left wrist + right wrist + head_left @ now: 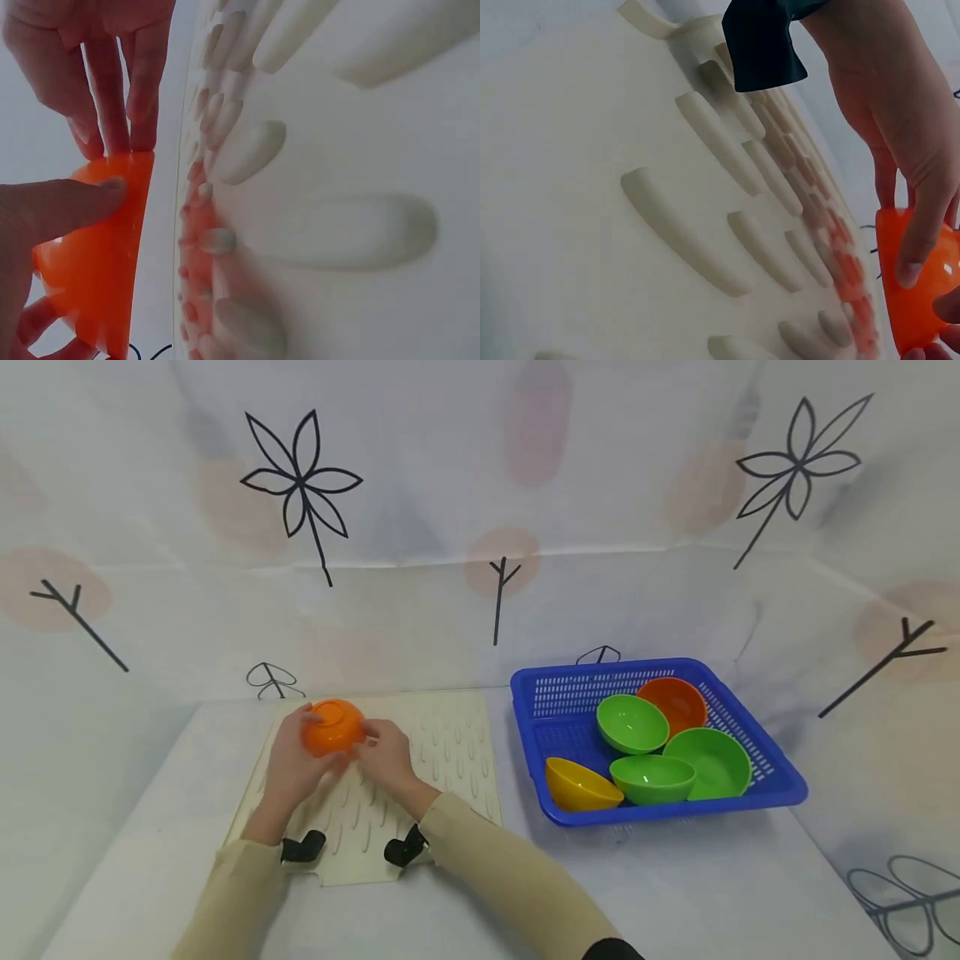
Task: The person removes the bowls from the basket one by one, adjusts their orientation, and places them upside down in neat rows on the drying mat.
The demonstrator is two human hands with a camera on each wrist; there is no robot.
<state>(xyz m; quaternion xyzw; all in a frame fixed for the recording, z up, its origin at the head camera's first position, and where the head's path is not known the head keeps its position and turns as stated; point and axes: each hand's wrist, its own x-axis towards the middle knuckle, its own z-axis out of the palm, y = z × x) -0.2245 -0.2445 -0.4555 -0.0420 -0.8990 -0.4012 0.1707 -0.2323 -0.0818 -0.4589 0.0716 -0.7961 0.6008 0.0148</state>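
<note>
An orange bowl (330, 729) is held upside down by both hands over a cream board (457, 752) covered with raised pegs. My left hand (292, 768) grips the bowl from the left, its thumb on the outer wall in the left wrist view. On the other side, my right hand (385, 755) pinches the rim, with the thumb (915, 255) outside. The rim of the bowl (105, 262) faces the pegs, a narrow gap between them in the left wrist view. Orange reflections show on the pegs below.
To the right stands a blue plastic basket (531, 735) with several bowls inside: green (632, 724), orange-red (678, 706) and yellow (581, 787). Black wrist mounts (303, 846) sit over the near edge of the board. A patterned cloth (420, 510) hangs behind the white table.
</note>
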